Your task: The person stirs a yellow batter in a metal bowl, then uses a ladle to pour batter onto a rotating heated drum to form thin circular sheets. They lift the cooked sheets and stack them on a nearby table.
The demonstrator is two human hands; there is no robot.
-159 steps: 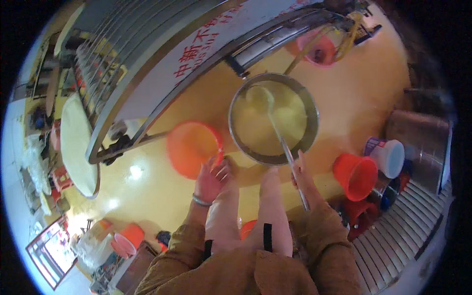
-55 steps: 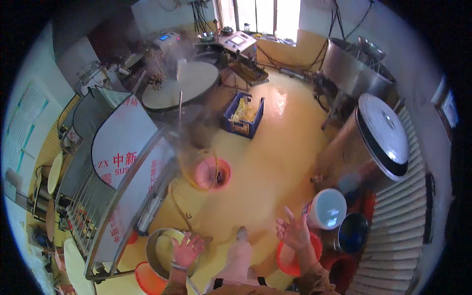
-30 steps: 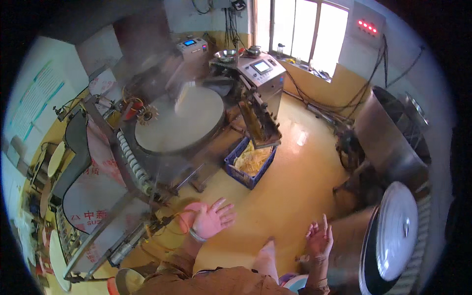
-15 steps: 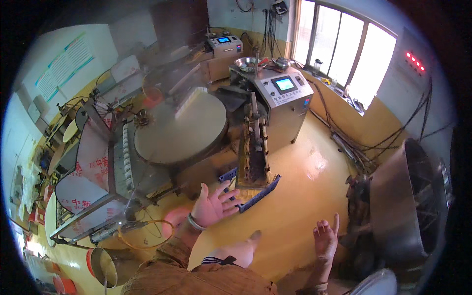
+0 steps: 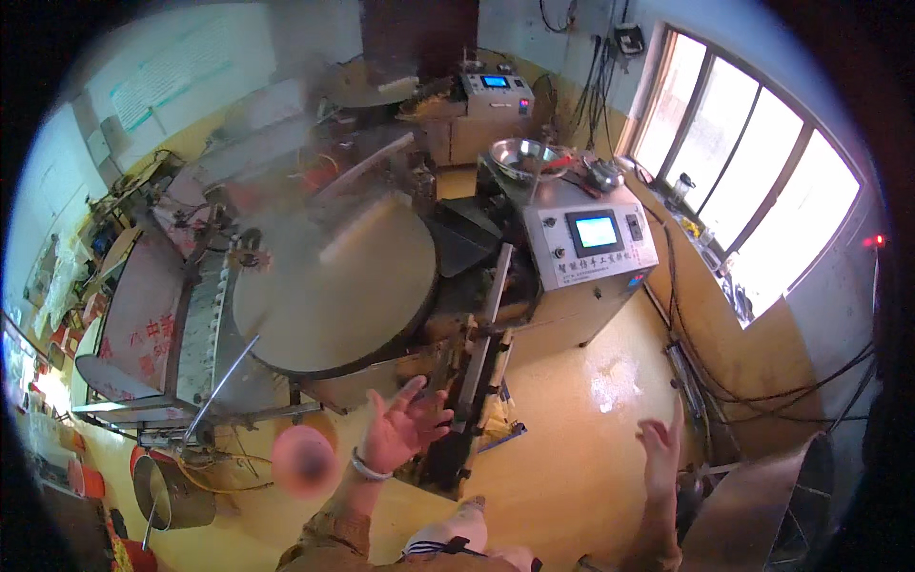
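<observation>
My left hand (image 5: 398,434) is raised with the palm up and its fingers spread, a pale bracelet on its wrist. It holds nothing and appears beside the near end of a long dark chute (image 5: 456,448) with metal edges. On the right my right hand (image 5: 660,456) hangs over the floor, empty, one finger stretched up and the others partly bent. Beyond my left hand lies a large round griddle plate (image 5: 334,296) with a pale surface and a flat bar across it. Steam blurs the far side of the plate.
A steel control box (image 5: 596,238) with a lit screen carries a metal bowl (image 5: 527,160). A pink bucket (image 5: 303,458) and a metal drum (image 5: 176,491) stand on the left floor. A large steel barrel (image 5: 762,505) is at lower right, with cables (image 5: 753,400) behind it.
My view has swung and come closer to the griddle plate and chute. My left hand stays spread and now appears nearer the chute's end. The right hand has risen slightly in view.
</observation>
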